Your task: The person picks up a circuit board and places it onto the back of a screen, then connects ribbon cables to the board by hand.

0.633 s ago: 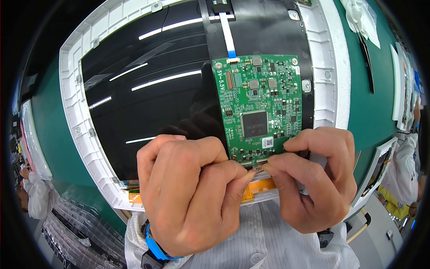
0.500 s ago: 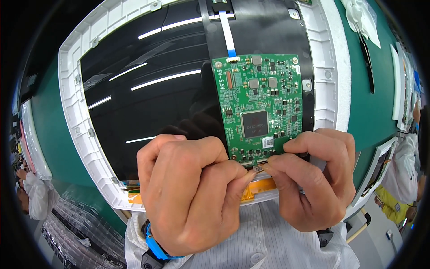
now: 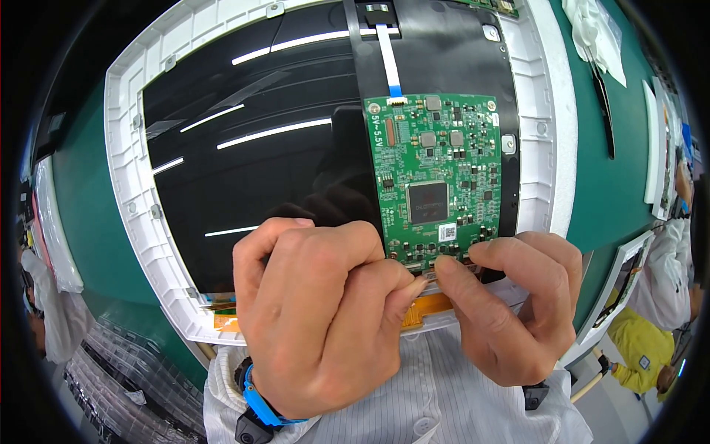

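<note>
A green circuit board [image 3: 414, 163] lies on the black back of a display panel [image 3: 244, 177]. At its near edge, my left hand [image 3: 318, 318] is closed, thumb and forefinger pinching the end of a flex cable. My right hand [image 3: 521, 303] is curled and closed at the same spot, one fingertip down on the board's near-edge connector and another farther right. Between the hands, an orange flexible circuit [image 3: 425, 308] shows below the board; the join itself is mostly hidden by fingertips. A white ribbon cable [image 3: 388, 59] with a blue end runs into the board's far edge.
A white plastic frame [image 3: 122, 148] surrounds the panel on a green work surface [image 3: 74, 200]. Black tweezers [image 3: 603, 103] and a white cloth-like piece [image 3: 592, 33] lie at right. Clear plastic trays [image 3: 140, 370] are stacked at lower left. Other people are at both sides.
The board and panel have shifted slightly right and down in view. My right fingers have changed their hold, with one fingertip now over the connector. The left hand keeps its pinch.
</note>
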`<state>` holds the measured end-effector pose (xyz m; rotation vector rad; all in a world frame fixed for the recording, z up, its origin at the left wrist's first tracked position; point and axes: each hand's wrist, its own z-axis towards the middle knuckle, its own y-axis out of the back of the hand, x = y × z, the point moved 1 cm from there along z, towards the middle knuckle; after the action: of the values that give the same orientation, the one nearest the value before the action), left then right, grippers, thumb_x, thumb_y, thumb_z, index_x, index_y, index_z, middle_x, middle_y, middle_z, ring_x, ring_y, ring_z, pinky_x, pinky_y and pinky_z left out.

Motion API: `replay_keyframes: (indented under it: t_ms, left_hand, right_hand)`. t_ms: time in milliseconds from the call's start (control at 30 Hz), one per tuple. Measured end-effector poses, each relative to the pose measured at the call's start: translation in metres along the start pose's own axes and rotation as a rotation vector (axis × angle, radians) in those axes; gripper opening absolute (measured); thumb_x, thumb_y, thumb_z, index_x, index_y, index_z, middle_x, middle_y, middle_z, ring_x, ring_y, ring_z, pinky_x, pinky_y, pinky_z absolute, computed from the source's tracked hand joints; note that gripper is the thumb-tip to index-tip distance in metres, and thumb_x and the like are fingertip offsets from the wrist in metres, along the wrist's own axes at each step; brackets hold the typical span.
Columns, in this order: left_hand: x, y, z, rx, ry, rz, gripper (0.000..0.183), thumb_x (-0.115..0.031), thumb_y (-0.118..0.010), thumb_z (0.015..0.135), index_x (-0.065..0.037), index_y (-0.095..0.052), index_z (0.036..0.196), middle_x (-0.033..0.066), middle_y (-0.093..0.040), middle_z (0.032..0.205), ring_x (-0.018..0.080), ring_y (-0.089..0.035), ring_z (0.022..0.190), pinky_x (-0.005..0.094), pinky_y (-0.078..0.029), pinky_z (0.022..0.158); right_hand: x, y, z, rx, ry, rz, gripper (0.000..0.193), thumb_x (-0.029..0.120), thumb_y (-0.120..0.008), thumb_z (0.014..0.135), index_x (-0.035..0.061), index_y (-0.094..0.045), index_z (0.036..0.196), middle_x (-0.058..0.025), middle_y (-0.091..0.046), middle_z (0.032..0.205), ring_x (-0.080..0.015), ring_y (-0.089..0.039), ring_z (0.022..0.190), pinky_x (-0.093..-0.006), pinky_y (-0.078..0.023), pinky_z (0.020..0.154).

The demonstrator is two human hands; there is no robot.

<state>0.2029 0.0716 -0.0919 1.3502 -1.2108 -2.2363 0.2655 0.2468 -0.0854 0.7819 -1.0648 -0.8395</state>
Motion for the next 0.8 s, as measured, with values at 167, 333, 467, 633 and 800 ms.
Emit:
replay_keyframes:
  t_ms: [167,333,467,633,800]
  left_hand:
    - [0.002,-0.005,0.000,-0.017,-0.015,0.007,0.021,-0.007,-0.087,0.066,-0.004,-0.071,0.079,0.0076,-0.060,0.086,0.0266,-0.056,0.078,0.0455,-0.048,0.082]
    - [-0.001,-0.001,0.000,-0.008,0.008,0.007,0.021,-0.007,-0.087,0.066,-0.005,-0.071,0.079,0.0074,-0.060,0.086,0.0255,-0.056,0.077,0.0455,-0.047,0.083]
    - [-0.001,0.000,0.001,-0.004,-0.002,0.016,0.020,-0.007,-0.086,0.066,-0.005,-0.071,0.079,0.0070,-0.060,0.087,0.0259,-0.057,0.079,0.0453,-0.047,0.083]
    - [-0.002,0.004,0.000,0.028,0.029,0.008,0.022,-0.003,-0.087,0.064,-0.004,-0.072,0.080,0.0075,-0.059,0.090,0.0273,-0.057,0.085,0.0466,-0.047,0.084]
    - [-0.001,0.007,0.000,0.045,0.011,0.007,0.023,-0.002,-0.088,0.064,-0.003,-0.073,0.082,0.0079,-0.058,0.090,0.0266,-0.057,0.085,0.0475,-0.047,0.088]
  right_hand:
    - [-0.006,-0.002,-0.002,0.006,0.024,0.012,0.040,0.007,-0.084,0.054,0.0081,-0.083,0.093,-0.0104,-0.068,0.104,-0.0254,-0.059,0.086,-0.0363,-0.044,0.067]
    - [-0.008,-0.005,-0.005,-0.043,0.135,-0.071,0.040,0.012,-0.084,0.056,0.0076,-0.084,0.096,-0.0149,-0.071,0.110,-0.0265,-0.059,0.088,-0.0399,-0.039,0.068]
    - [-0.006,0.010,0.004,0.057,0.098,-0.062,0.037,0.005,-0.082,0.060,0.0065,-0.083,0.097,-0.0195,-0.069,0.118,-0.0290,-0.060,0.094,-0.0403,-0.042,0.075]
    - [-0.019,0.021,0.005,-0.061,-0.105,0.152,0.033,-0.002,-0.081,0.072,0.0019,-0.077,0.104,-0.0257,-0.059,0.129,-0.0337,-0.059,0.113,-0.0408,-0.045,0.095]
    - [-0.012,0.004,0.014,-0.038,-0.144,0.098,0.040,0.008,-0.093,0.065,0.0046,-0.072,0.099,-0.0228,-0.059,0.126,-0.0329,-0.060,0.113,-0.0408,-0.046,0.095]
